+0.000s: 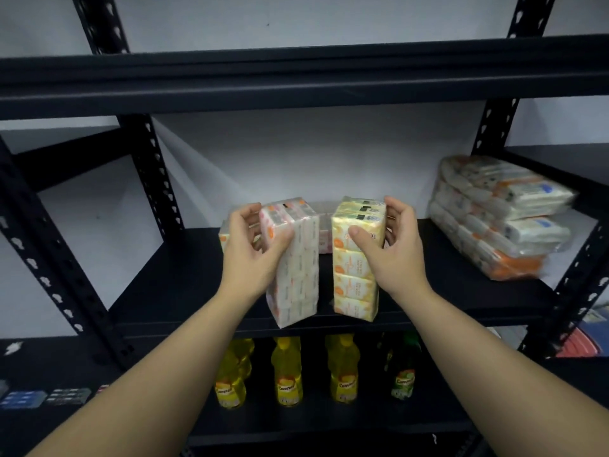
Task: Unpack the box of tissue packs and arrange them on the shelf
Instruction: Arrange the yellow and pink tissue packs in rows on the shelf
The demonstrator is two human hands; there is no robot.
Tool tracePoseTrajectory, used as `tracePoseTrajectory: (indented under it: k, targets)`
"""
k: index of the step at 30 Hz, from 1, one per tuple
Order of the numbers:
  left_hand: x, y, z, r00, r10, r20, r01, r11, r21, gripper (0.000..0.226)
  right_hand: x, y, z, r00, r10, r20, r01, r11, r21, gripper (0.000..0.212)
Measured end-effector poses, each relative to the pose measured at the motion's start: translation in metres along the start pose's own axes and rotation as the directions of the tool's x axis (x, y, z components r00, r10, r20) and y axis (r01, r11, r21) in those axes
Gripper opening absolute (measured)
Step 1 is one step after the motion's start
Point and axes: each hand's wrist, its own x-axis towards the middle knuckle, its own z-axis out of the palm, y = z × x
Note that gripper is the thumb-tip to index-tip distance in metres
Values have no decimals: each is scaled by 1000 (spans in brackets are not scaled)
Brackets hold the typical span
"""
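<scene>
My left hand point(253, 249) grips the upper end of a pink-and-white tissue pack point(296, 275), which stands tilted at the front of the black shelf point(184, 282). My right hand point(390, 245) grips the top of a yellow tissue pack point(354, 278) standing upright beside it, a small gap between the two. Behind them, more tissue packs point(324, 240) stand near the back of the shelf, mostly hidden. The box is out of view.
A stack of wrapped tissue bundles point(497, 219) lies on the shelf's right end. Yellow bottles point(286, 374) and a green bottle point(403, 374) stand on the shelf below. An upper shelf beam point(296, 80) runs overhead. Black uprights point(151, 173) frame both sides.
</scene>
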Motion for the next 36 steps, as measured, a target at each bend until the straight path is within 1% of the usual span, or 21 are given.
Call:
tracePoseTrajectory:
  k: [2, 4, 5, 6, 9, 12, 14, 18, 22, 25, 28, 32, 36]
  targets:
    - [-9, -11, 3, 998, -13, 69, 8, 997, 76, 88, -4, 8, 1, 999, 24, 25, -23, 999, -30, 84]
    - [-19, -24, 7, 987, -62, 150, 50, 995, 82, 101, -11, 17, 4, 996, 66, 65, -61, 996, -68, 92]
    - [-24, -31, 9, 980, -93, 176, 81, 994, 73, 103, -16, 21, 6, 992, 92, 84, -85, 993, -81, 94]
    - [-27, -37, 10, 975, -118, 190, 108, 992, 62, 100, -20, 25, 7, 989, 113, 98, -104, 990, -90, 95]
    - [-30, -44, 10, 971, -147, 188, 145, 989, 24, 81, -24, 32, 9, 986, 132, 98, -123, 988, -93, 91]
    - [-23, -41, 7, 976, -127, 176, 127, 992, 10, 65, -18, 32, 7, 987, 135, 86, -125, 985, -115, 87]
    - [-16, -39, 2, 979, -100, 180, 95, 995, 35, 61, -13, 30, 5, 985, 138, 105, -120, 980, -159, 86]
    - [2, -48, -18, 971, -88, 220, 46, 980, 192, 65, -1, 28, -4, 984, 128, 124, -98, 970, -223, 87]
    - [16, -58, -41, 962, -166, 216, 78, 927, 366, 88, 11, 27, -14, 981, 140, 138, -93, 949, -302, 91]
    - [22, -58, -51, 958, -170, 232, 35, 868, 495, 94, 21, 32, -19, 972, 151, 178, -75, 924, -375, 93]
    - [26, -57, -53, 936, -193, 293, -11, 818, 575, 101, 29, 40, -18, 953, 167, 251, -17, 861, -509, 96]
    - [25, -55, -50, 909, -227, 349, -60, 759, 648, 98, 33, 51, -15, 915, 233, 329, 77, 699, -711, 97]
    - [26, -55, -42, 880, -277, 385, -116, 661, 741, 96, 36, 56, -7, 871, 307, 384, 168, 547, -820, 95]
